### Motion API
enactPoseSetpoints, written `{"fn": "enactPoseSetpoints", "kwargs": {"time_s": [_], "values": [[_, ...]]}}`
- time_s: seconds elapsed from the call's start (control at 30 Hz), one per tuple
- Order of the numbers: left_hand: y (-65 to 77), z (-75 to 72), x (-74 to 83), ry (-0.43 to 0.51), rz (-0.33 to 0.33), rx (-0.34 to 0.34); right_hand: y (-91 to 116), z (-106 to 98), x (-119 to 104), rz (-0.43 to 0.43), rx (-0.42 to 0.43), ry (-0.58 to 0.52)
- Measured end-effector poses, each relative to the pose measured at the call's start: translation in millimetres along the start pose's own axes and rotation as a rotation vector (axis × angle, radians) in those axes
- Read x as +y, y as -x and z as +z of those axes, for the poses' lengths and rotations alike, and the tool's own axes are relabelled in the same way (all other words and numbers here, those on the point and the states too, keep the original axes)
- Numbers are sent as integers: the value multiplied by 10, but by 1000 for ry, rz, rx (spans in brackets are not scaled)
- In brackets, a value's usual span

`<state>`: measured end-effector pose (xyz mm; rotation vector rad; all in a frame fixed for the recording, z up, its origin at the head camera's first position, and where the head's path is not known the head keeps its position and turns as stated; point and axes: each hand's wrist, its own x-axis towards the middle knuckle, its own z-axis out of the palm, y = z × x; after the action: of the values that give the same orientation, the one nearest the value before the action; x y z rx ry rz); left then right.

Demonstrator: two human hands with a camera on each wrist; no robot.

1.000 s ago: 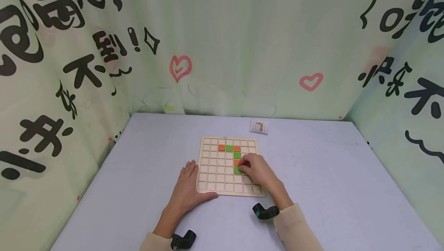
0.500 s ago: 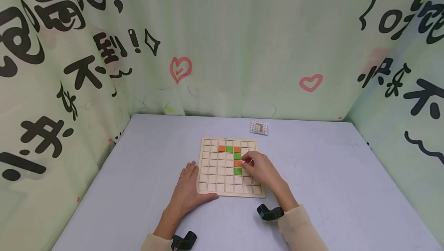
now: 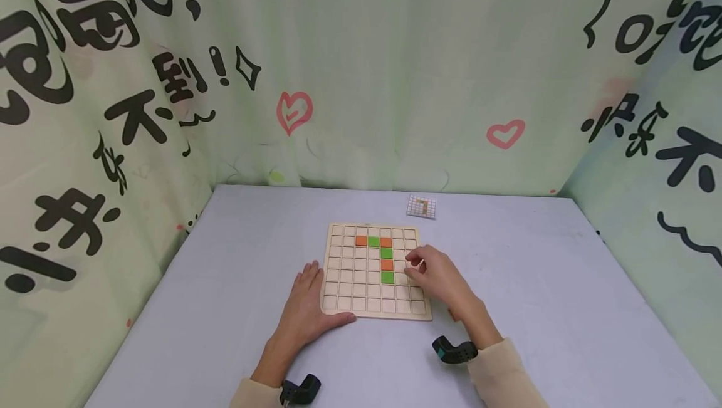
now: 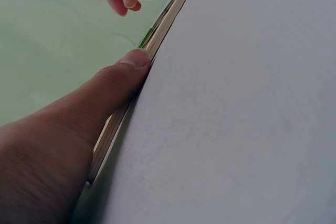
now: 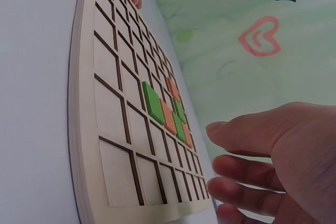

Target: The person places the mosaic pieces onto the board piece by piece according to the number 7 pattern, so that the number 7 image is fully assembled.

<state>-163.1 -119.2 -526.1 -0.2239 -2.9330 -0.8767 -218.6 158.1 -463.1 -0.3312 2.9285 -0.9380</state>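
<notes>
A wooden grid board point(image 3: 352, 301) lies on the table, with orange and green square tiles in a row and a column. The lowest green tile point(image 3: 387, 277) ends the column, below an orange tile point(image 3: 387, 265). My left hand point(image 3: 304, 304) rests along the board's left edge, fingers straight and thumb on the near edge. My right hand point(image 3: 437, 275) hovers at the board's right side. Its fingers are loosely bent, and the right wrist view shows nothing between thumb and fingers point(image 5: 247, 174). Beside my right wrist peeks an orange piece point(image 3: 454, 315), mostly hidden.
A small card point(image 3: 421, 207) with a printed grid pattern lies behind the board, toward the table's far edge. Green curtains point(image 3: 361, 82) with dark writing surround the white table point(image 3: 536, 282) at the back and sides.
My right hand has drawn away from the lowest green tile, moving right to the board's edge. An orange piece now shows by its wrist. My left hand keeps its place.
</notes>
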Motion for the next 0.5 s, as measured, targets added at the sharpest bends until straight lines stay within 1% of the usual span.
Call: {"fn": "enactPoseSetpoints", "kwargs": {"time_s": [0.27, 0.5], "values": [[4, -7, -6, 3, 2, -3, 87, -86, 64, 32, -7, 21], [4, 0, -12, 1, -5, -13, 195, -146, 152, 43, 3, 50]]}}
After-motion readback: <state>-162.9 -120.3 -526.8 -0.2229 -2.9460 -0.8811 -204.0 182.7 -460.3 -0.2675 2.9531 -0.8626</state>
